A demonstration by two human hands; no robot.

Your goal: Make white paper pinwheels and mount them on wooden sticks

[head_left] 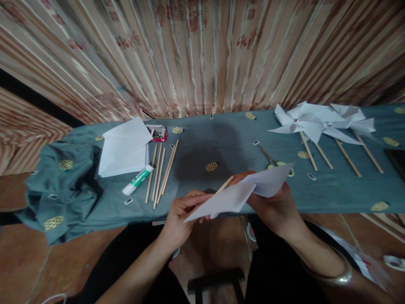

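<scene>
Paper (226,200) spans left fingers (192,201) and right fingers (241,175), beside a stick (224,184).

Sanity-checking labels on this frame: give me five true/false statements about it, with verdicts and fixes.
1. The left hand and right hand both hold the white paper. True.
2. The scissors lie to the right of the glue stick. True.
3. The glue stick stands upright. False: it lies on its side.
4. The pinwheels are at the left end of the table. False: they lie on the right, beyond the scissors.
5. The small box is open, with metal bits showing inside. True.
</scene>
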